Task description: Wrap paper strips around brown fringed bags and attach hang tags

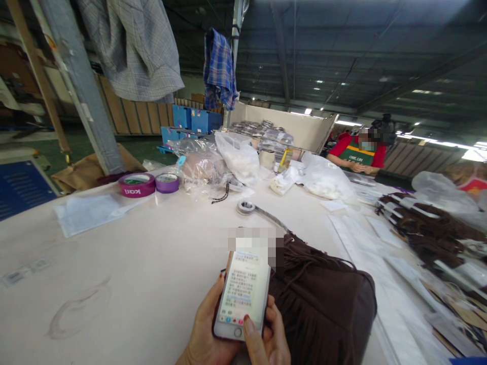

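Note:
A smartphone (243, 294) with a lit screen full of text sits upright at the bottom centre, over the pale table (144, 263). My left hand (203, 332) wraps its fingers round the phone's left edge and back. My right hand (266, 339) cups the lower right corner, its thumb resting on the bottom edge near the home button. Just right of the phone lies a dark brown fringed bag (323, 299) on the table.
Two rolls of purple tape (137, 184) stand at the back left beside clear plastic bags (236, 157). A metal wrench (258, 212) lies mid-table. Packaged brown fringe items (429, 228) pile at the right. A person in a red top (359, 152) works at the far side.

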{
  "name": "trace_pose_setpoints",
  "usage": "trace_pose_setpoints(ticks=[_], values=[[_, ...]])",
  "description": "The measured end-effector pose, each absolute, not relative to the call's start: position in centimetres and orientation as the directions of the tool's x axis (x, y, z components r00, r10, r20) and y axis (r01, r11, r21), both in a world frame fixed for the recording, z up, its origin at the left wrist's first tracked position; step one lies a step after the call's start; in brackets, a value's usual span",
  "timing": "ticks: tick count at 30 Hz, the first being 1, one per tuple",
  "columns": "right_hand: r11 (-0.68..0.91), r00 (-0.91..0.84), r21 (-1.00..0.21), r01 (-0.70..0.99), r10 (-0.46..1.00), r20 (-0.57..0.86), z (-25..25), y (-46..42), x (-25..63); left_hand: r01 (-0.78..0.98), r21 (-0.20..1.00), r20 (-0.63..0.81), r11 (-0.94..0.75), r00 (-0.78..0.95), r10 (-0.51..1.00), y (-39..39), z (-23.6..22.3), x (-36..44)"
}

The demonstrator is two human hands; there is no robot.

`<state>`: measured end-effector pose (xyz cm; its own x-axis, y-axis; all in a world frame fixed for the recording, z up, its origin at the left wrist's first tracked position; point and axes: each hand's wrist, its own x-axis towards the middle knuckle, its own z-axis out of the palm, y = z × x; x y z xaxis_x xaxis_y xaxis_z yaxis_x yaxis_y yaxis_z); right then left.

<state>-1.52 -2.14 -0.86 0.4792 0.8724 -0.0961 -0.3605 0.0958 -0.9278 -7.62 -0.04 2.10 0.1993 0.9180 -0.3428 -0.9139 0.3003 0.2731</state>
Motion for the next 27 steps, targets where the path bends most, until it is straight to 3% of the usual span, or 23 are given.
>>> trace_pose_setpoints(ticks=[11,27], values=[[0.078,0.497,-0.897,-0.434,0.851,-0.167,-0.75,-2.01,-1.45,-0.915,0.266,-0.344,0.305,0.206,0.916,0.03,2.18,-7.76],[0.059,0.447,-0.913,-0.404,0.883,-0.141,-0.94,-2.16,-1.22,-0.914,0.26,-0.335,0.311,0.216,0.917,-0.04,2.77,-7.78]])
